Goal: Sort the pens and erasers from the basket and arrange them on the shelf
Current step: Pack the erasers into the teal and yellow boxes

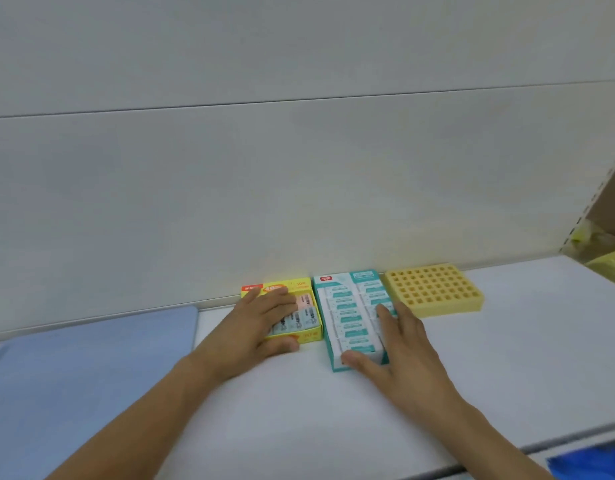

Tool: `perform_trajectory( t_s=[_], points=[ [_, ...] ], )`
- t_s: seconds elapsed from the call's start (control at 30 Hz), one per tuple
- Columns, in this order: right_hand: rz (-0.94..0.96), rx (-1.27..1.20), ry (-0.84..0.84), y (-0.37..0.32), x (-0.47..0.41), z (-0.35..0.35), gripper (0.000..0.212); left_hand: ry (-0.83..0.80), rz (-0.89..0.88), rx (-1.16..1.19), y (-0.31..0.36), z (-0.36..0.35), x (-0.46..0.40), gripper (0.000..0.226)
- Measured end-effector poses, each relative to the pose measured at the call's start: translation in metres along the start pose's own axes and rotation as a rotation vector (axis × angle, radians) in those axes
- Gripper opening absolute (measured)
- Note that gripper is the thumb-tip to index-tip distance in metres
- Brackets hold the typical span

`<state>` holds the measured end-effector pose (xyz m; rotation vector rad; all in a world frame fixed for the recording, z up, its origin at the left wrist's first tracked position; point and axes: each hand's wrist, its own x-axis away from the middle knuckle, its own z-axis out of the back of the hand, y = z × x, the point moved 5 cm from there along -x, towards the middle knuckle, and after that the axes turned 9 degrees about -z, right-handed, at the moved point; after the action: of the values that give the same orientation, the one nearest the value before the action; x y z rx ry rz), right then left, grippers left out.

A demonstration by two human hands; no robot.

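A yellow box of erasers [307, 317] stands on the white shelf [506, 358] against the back wall. My left hand [254, 327] lies over it, fingers flat on the erasers and thumb against its front edge. To its right stands a teal and white box of erasers [347, 310]. My right hand [399, 344] rests on that box's right half, fingers straight, thumb along its front end. No pens are in view.
A yellow holder with a grid of square holes [434, 289] sits right of the teal box by the wall. A blue mat [91, 375] covers the shelf's left part. Something blue [593, 462] shows below the shelf's front edge at the bottom right.
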<state>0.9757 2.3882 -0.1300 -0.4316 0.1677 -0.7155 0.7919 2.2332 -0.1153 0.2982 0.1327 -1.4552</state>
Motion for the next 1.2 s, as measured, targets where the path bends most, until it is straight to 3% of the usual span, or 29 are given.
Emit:
perform_trajectory(
  t_s=[0.2, 0.33, 0.4, 0.5, 0.6, 0.7, 0.93, 1.07, 1.2],
  points=[
    [0.126, -0.050, -0.071, 0.007, -0.002, 0.008, 0.090, -0.035, 0.007, -0.063, 0.002, -0.001, 0.001, 0.082],
    [0.265, -0.064, 0.116, 0.026, -0.025, 0.050, 0.077, -0.001, 0.079, -0.205, 0.008, 0.000, 0.005, 0.078],
    [0.201, 0.054, 0.115, 0.049, -0.050, 0.068, 0.081, -0.010, 0.132, -0.222, 0.010, -0.003, 0.006, 0.080],
    [0.074, 0.329, -0.099, 0.086, -0.074, 0.065, 0.086, -0.029, 0.192, -0.183, 0.010, -0.007, 0.011, 0.082],
    [0.130, 0.430, -0.055, 0.101, -0.077, 0.062, 0.093, 0.060, 0.259, -0.071, 0.008, -0.005, 0.016, 0.075],
    [0.161, 0.390, -0.031, 0.102, -0.083, 0.071, 0.097, 0.053, 0.308, 0.056, 0.006, -0.007, 0.018, 0.075],
    [0.157, 0.056, -0.204, 0.108, -0.098, 0.074, 0.094, 0.042, 0.340, 0.065, 0.013, -0.008, 0.009, 0.077],
    [0.139, 0.100, -0.155, 0.123, -0.098, 0.079, 0.094, 0.009, 0.361, 0.089, 0.025, -0.016, -0.005, 0.077],
    [0.094, 0.071, -0.263, 0.152, -0.104, 0.088, 0.103, 0.003, 0.350, 0.125, 0.043, -0.025, -0.029, 0.074]
  ],
)
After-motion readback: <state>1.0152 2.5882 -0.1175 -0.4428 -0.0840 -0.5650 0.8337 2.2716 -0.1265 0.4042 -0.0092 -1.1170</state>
